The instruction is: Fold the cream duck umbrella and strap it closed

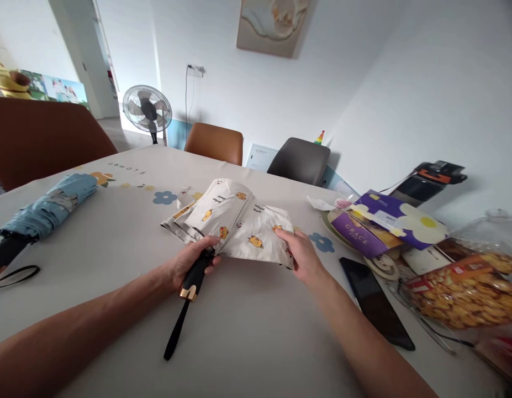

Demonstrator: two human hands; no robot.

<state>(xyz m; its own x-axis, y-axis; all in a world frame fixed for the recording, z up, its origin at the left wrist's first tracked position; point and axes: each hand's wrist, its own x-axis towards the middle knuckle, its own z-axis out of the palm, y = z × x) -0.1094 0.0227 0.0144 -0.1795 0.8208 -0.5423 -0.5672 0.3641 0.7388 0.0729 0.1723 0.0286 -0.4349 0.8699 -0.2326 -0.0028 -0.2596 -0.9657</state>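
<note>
A folding umbrella with white fabric point(239, 218) printed with small orange figures lies loosely bunched on the table in front of me. My left hand point(192, 258) is closed around its black handle point(193, 279), which has a gold band and a black wrist strap point(175, 331) trailing toward me. My right hand point(301, 254) pinches the right edge of the fabric, fingers pressed on the cloth.
A folded blue umbrella point(48, 210) lies at the far left on the flower-print tablecloth point(247, 331). A black phone point(375, 301), purple boxes point(388, 221) and a snack bag point(463, 287) crowd the right side. Chairs and a floor fan point(147, 110) stand beyond.
</note>
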